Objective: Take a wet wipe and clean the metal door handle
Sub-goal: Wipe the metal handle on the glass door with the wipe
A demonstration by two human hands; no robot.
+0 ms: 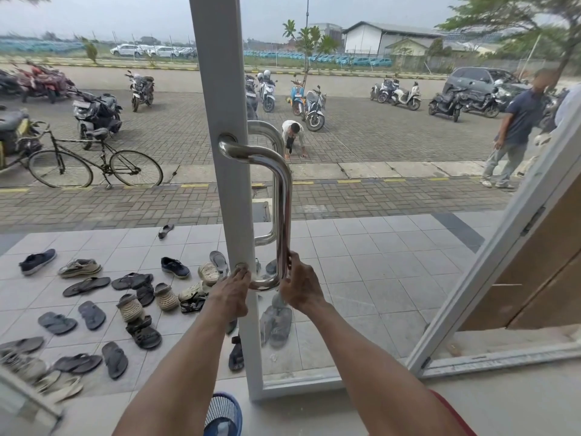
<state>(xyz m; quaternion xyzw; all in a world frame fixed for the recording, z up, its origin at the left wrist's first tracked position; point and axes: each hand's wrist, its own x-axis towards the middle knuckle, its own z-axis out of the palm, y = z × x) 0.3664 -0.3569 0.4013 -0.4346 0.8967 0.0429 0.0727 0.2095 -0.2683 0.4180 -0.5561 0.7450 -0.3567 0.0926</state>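
Note:
A polished metal door handle [284,196], a U-shaped bar, is fixed to the white frame [220,89] of a glass door straight ahead. My left hand [232,291] reaches to the handle's lower mount, its fingertips pressed on the round base plate. My right hand [298,284] wraps around the vertical bar just above the lower bend. No wet wipe shows clearly in either hand; whatever lies under the fingers is hidden. A matching handle shows on the far side of the glass.
A blue mesh basket [223,413] stands on the floor by my feet. To the right a second door leaf [490,265] stands open. Several sandals and shoes [132,306] lie on the tiles outside. People, a bicycle and motorbikes are farther out.

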